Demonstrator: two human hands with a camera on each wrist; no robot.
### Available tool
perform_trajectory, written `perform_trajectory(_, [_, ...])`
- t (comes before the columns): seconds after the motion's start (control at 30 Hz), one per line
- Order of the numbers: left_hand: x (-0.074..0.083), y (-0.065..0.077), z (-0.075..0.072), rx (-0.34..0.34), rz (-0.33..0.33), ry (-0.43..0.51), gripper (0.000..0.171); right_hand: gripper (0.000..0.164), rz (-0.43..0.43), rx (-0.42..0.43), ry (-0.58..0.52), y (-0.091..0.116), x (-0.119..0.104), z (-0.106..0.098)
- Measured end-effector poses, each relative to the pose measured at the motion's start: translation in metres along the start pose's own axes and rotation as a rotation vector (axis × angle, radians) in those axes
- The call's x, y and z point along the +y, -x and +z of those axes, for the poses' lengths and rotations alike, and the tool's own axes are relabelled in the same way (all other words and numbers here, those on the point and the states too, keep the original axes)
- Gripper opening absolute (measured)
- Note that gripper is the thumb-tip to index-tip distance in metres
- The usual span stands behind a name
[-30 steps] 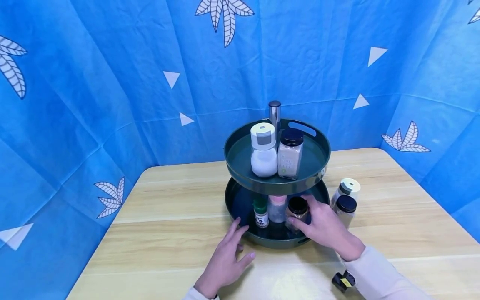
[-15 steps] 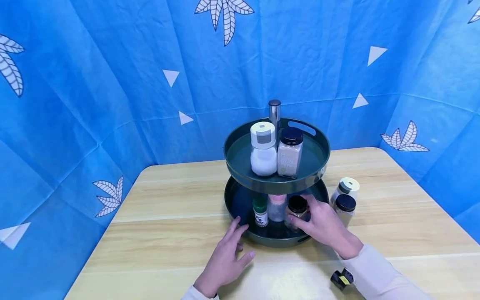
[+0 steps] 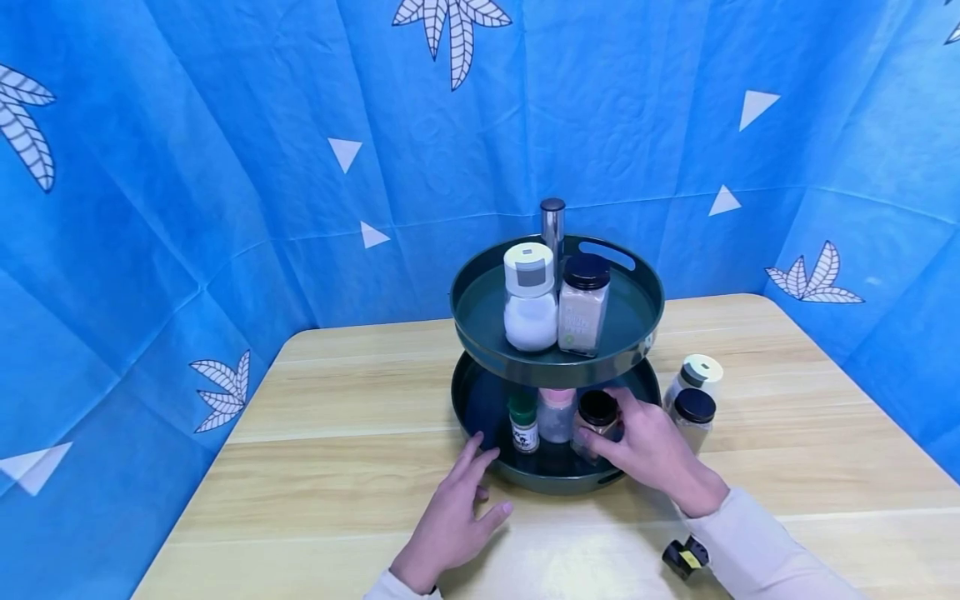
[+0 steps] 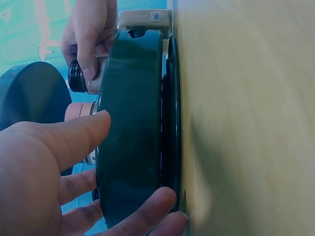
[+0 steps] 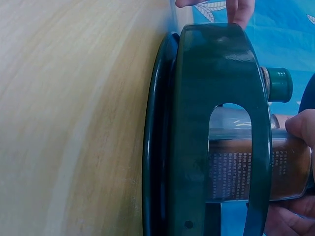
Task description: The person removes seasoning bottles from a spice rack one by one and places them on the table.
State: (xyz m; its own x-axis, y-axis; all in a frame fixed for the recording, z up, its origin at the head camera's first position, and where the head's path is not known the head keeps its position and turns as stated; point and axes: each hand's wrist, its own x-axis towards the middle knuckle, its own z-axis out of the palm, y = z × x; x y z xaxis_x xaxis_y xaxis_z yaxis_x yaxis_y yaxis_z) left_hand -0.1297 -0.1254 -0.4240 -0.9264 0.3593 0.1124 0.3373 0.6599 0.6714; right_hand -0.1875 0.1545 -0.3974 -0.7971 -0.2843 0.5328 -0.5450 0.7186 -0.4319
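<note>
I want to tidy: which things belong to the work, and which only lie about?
In the work:
jar in the right hand
rack beside the left hand
jars on it
probably two loose jars beside it

Seemingly outside it:
small black item, use unclear
blue curtain, background

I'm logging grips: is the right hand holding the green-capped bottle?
No, the right hand grips the black-lidded jar, with the green-capped bottle farther left.

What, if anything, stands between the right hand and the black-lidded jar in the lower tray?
Nothing visible: the right hand grips the black-lidded jar directly. The wall of the lower tray rises beside the jar, but the hand is above its rim. The pink-lidded bottle stands on the jar's other side.
</note>
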Motion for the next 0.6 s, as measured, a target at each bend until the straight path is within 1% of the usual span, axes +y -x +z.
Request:
perform_trajectory(0.23, [-0.0001, -0.0001, 0.0000, 0.001, -0.002, 0.000, 0.063, 0.058, -0.021, 0.032, 0.017, -0.0009, -0.0008, -0.0015])
perform_trajectory(0.37, [0.0000, 0.0004, 0.0000, 0.001, 0.002, 0.005, 0.063, 0.054, -0.017, 0.035, 0.028, -0.0008, -0.0015, -0.0035])
perform_trajectory(0.6, [0.0010, 0.0004, -0.0008, -0.004, -0.002, 0.005, 0.063, 0.052, -0.006, 0.038, 0.036, -0.0012, -0.0008, -0.0060])
